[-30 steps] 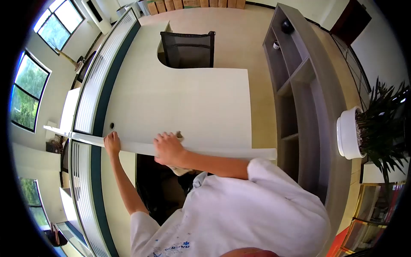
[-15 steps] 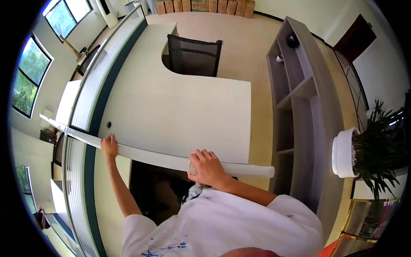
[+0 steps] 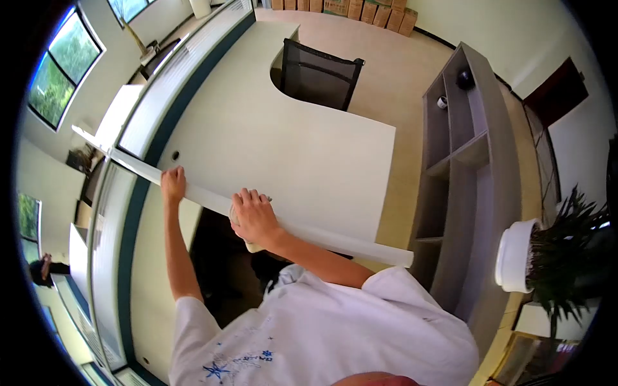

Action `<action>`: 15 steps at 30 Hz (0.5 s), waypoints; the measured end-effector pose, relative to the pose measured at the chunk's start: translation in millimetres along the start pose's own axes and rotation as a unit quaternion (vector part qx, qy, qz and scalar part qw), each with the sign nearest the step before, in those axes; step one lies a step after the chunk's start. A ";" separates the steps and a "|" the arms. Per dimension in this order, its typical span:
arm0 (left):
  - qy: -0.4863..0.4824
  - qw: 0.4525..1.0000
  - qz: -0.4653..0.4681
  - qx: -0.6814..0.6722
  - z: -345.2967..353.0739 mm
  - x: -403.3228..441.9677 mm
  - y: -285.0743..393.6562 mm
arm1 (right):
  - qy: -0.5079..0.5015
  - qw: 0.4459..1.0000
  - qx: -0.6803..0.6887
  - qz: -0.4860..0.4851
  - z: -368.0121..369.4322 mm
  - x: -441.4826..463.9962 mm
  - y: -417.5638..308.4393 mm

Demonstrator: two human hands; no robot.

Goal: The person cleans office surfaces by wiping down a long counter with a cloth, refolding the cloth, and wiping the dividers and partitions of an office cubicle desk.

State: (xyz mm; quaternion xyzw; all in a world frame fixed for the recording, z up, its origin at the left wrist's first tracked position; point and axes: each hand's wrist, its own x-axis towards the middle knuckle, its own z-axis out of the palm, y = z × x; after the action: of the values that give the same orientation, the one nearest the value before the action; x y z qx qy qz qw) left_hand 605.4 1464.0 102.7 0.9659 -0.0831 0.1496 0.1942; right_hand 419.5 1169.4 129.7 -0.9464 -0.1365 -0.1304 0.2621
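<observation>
Left hand (image 3: 173, 185) is being curled over the rail (image 3: 347, 243); under the right hand (image 3: 255, 217), a probably soft, light cloth (image 3: 252, 246) is being gripped, best mid-bunch.

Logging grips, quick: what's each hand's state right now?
Left hand: closed on the white partition top.
Right hand: closed around a beige cloth, over the same partition top.

T-shirt (image 3: 360, 321), white, 1; short sleeves (image 3: 197, 325), loose, 2. Blue print (image 3: 239, 365) toward the left: 1 large star (image 3: 215, 370), smaller marks, lettering (image 3: 264, 356) too blurred to read. Left hand (image 3: 172, 184), right hand (image 3: 256, 217): both bare.
</observation>
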 end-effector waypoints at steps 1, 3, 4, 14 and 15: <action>0.005 0.996 0.050 0.076 17.0 3.6 -26.5 | -0.010 1.000 -0.010 0.009 -7.3 -7.1 2.3; -0.020 0.999 -0.013 0.034 0.0 0.2 -0.3 | -0.026 0.999 -0.015 0.028 -22.1 -26.8 7.2; -0.013 0.999 -0.003 0.037 3.3 1.0 -5.5 | -0.030 0.999 -0.012 0.035 -36.7 -42.3 15.7; 0.035 0.996 -0.078 -0.036 0.8 -1.4 14.7 | -0.065 0.996 -0.051 0.031 -62.6 -40.6 27.4; 0.018 0.997 -0.065 -0.037 -1.4 -0.9 12.6 | -0.068 0.996 -0.049 0.028 -50.8 -31.7 19.8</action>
State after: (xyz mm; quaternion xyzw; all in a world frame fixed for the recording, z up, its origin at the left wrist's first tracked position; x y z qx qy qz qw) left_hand 601.5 1453.2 108.1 0.9586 -0.0220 0.1513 0.2403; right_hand 387.5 1120.0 152.6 -0.9681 -0.1212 -0.0652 0.2095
